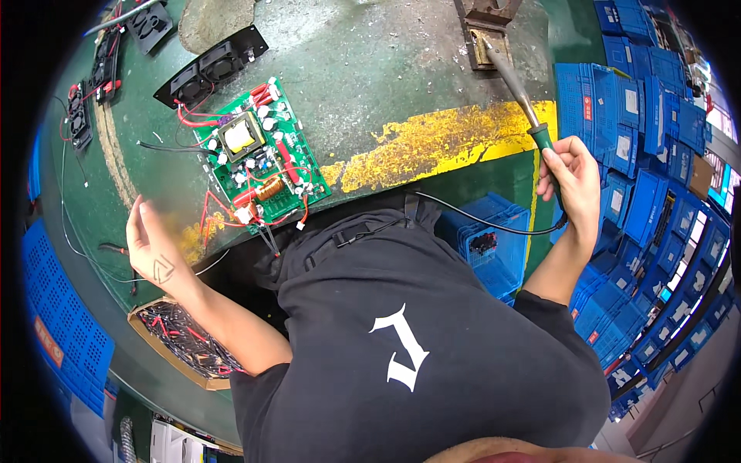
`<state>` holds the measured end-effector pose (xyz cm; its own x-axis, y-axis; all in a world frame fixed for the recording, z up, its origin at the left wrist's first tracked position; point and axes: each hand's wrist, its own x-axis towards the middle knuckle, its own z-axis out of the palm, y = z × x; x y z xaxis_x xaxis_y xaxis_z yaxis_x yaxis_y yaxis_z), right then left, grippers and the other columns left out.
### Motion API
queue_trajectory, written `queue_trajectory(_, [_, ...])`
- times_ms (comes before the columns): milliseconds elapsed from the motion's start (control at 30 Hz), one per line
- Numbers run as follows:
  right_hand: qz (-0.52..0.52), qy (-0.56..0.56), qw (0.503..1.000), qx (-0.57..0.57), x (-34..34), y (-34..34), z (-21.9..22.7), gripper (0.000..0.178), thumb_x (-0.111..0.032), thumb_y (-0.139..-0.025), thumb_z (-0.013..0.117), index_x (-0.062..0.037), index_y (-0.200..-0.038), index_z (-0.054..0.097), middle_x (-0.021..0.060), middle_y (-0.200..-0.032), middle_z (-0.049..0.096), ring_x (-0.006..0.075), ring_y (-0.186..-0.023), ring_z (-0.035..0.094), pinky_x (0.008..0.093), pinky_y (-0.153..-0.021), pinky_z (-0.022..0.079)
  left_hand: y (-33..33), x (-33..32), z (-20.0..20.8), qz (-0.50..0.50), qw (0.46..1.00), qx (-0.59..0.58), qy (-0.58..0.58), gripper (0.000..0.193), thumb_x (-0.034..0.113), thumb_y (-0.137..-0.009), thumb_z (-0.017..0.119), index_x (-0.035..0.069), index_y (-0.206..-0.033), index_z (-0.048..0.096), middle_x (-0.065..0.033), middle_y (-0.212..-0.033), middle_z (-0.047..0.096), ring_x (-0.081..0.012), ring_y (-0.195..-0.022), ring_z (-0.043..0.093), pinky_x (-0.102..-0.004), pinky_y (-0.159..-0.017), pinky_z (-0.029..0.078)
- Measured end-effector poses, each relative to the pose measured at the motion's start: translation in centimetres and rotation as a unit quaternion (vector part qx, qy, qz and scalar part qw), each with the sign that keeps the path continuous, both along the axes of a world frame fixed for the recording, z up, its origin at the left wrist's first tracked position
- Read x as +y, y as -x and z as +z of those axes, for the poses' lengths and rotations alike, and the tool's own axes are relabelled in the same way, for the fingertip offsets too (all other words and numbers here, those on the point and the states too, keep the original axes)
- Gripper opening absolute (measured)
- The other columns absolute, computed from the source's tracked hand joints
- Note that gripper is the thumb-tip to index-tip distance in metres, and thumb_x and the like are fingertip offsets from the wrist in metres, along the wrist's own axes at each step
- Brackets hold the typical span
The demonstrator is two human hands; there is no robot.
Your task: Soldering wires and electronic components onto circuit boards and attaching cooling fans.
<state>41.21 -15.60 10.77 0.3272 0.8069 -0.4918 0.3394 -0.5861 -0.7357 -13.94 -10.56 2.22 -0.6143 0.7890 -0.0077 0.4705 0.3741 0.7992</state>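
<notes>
My right hand (573, 179) grips the green handle of a soldering iron (519, 86), whose metal shaft reaches up into a rusty metal stand (485, 31). Its black cord (494, 222) trails down toward my body. My left hand (148, 245) is open, fingers together, held on edge over the green worktop, left of a green circuit board (261, 158). The board carries a yellow transformer, a copper coil, white capacitors and red wires. It lies tilted near the table's front edge.
Black twin-fan units (210, 65) lie behind the board, with more fan parts (93, 77) at the far left. A cardboard box of red and black wires (181, 339) sits below my left arm. Stacked blue plastic crates (641, 154) fill the right side.
</notes>
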Motion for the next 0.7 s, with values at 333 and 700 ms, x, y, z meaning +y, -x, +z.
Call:
queue_trajectory(333, [0.002, 0.034, 0.999, 0.029, 0.6, 0.0, 0.1, 0.018, -0.019, -0.106, 0.057, -0.0016, -0.102, 0.054, 0.0071, -0.07, 0.064, 0.0098, -0.043, 0.056, 0.0207, -0.035, 0.04, -0.3, 0.1, -0.2, 0.005, 1.0, -0.009, -0.014, 0.033, 0.028, -0.102, 0.065, 0.005, -0.125, 0.073, -0.0057, -0.11, 0.074, -0.0061, -0.08, 0.057, -0.0213, -0.066, 0.042])
queue_trajectory(700, [0.025, 0.072, 0.996, -0.034, 1.1, 0.3, 2.1, 0.015, -0.015, -0.104, 0.059, -0.002, -0.098, 0.055, 0.0059, -0.067, 0.064, 0.008, -0.041, 0.051, 0.0211, -0.034, 0.034, 0.2, -0.7, -0.6, 0.026, 0.999, -0.028, -0.004, 0.032, 0.026, -0.102, 0.065, 0.005, -0.126, 0.073, -0.0048, -0.108, 0.074, -0.0062, -0.079, 0.056, -0.0214, -0.066, 0.041])
